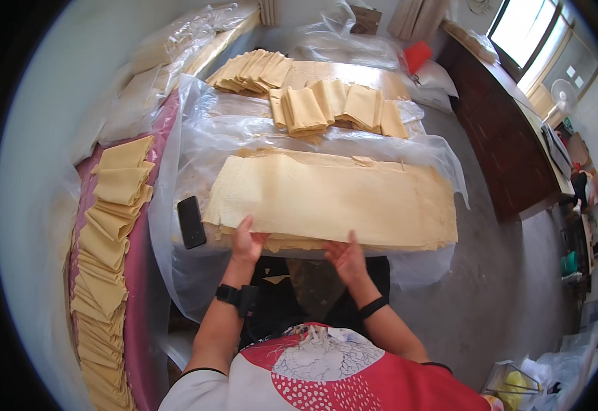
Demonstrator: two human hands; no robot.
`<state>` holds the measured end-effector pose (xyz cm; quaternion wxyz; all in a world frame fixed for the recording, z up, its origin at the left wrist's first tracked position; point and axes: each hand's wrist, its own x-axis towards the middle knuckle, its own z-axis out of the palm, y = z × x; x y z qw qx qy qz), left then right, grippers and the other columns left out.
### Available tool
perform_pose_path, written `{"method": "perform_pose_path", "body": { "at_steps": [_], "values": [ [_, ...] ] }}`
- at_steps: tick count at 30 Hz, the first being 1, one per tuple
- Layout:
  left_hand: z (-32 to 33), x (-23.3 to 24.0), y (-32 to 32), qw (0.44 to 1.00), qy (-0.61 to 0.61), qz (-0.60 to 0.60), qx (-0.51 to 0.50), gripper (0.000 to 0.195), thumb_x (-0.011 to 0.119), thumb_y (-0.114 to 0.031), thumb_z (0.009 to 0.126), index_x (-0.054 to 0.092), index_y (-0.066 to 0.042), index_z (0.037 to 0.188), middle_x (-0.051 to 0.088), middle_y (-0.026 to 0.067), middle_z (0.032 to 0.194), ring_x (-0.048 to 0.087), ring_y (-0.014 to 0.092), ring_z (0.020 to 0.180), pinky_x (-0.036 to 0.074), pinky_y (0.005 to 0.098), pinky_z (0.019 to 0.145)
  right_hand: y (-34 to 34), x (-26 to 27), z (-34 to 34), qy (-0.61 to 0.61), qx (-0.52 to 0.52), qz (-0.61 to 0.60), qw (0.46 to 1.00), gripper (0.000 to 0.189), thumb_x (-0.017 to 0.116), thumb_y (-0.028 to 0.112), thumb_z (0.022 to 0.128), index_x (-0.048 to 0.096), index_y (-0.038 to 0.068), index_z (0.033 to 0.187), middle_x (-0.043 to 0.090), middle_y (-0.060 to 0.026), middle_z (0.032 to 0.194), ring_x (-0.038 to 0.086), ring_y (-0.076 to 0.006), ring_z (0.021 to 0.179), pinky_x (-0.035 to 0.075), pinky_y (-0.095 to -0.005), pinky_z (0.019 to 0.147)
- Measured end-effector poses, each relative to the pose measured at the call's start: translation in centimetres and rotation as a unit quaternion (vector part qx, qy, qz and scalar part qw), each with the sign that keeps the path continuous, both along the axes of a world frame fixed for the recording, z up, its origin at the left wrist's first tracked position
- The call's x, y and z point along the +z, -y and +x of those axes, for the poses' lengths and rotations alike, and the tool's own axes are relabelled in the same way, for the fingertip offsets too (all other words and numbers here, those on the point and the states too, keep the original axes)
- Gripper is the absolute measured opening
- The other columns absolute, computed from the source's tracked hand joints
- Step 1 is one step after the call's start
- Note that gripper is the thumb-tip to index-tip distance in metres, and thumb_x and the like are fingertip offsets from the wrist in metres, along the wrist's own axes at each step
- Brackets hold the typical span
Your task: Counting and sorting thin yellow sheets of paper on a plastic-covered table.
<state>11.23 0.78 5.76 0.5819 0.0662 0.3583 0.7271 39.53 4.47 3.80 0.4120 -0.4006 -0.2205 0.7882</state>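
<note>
A stack of wide, thin, pale yellow sheets [340, 200], which look like tofu skin, lies before me on a table covered with clear plastic film. At the near edge, towards its left end, my left hand [248, 242] has its thumb over the top sheet and its fingers under it. My right hand [346, 257] is palm up at the same edge, right of the middle, with its fingers apart; whether it touches the sheet I cannot tell. A black smartphone [191, 222] lies left of the stack.
Folded sheets [363, 108] stand in bundles at the table's far side. More folded sheets [105, 246] line a pink-covered surface on the left. A dark red cabinet [494, 133] stands right, beyond grey floor. White sacks [435, 82] and a red container [417, 55] are behind.
</note>
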Motion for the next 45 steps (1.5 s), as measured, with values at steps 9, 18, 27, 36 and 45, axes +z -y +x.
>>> {"method": "perform_pose_path", "body": {
  "at_steps": [9,18,27,36,45],
  "values": [
    [-1.6,-2.2,0.1,0.979,-0.168,-0.034,0.107,0.043,0.048,-0.024,0.104,0.046,-0.001,0.139,0.057,0.0133,0.134,0.055,0.024,0.122,0.045,0.0369,0.103,-7.3,-2.1,7.7,0.222,-0.297,0.151,0.916,0.035,0.049,0.022,0.102,0.053,0.001,0.130,0.064,-0.0149,0.123,0.062,-0.0289,0.112,0.050,-0.0422,0.092],
    [5.2,4.4,-4.6,0.727,-0.676,0.111,0.048,0.046,0.048,-0.017,0.100,0.043,-0.001,0.143,0.046,0.0174,0.146,0.044,0.031,0.134,0.033,0.0373,0.112,-3.3,0.1,-3.9,0.660,0.035,0.596,0.457,0.053,0.054,0.013,0.085,0.052,0.013,0.138,0.047,-0.0142,0.146,0.037,-0.0330,0.140,0.022,-0.0572,0.113],
    [8.9,-3.2,-5.4,0.524,-0.842,0.081,-0.098,0.066,0.067,-0.029,0.083,0.046,-0.017,0.145,0.042,0.0226,0.146,0.036,0.040,0.139,0.027,0.0523,0.114,-3.8,-0.9,-5.3,0.576,0.077,0.592,0.559,0.055,0.060,0.023,0.086,0.052,0.004,0.137,0.052,-0.0202,0.139,0.043,-0.0361,0.135,0.030,-0.0527,0.111],
    [9.3,-0.9,-4.5,0.431,-0.888,0.077,-0.140,0.074,0.072,-0.054,0.077,0.050,-0.023,0.141,0.032,0.0199,0.153,0.024,0.041,0.144,0.018,0.0538,0.117,-8.4,2.9,2.0,0.289,0.053,0.303,0.907,0.076,0.075,0.029,0.080,0.042,0.013,0.146,0.038,-0.0238,0.149,0.058,-0.0349,0.111,0.048,-0.0429,0.096],
    [7.3,-1.2,-4.5,0.429,-0.874,0.114,-0.199,0.078,0.085,-0.044,0.063,0.053,-0.020,0.131,0.032,0.0179,0.152,0.021,0.041,0.145,0.021,0.0563,0.116,-12.4,0.3,-0.1,0.492,0.141,0.459,0.727,0.041,0.066,0.023,0.086,0.062,0.005,0.123,0.072,-0.0164,0.096,0.067,-0.0302,0.082,0.054,-0.0376,0.081]
  ]
}}
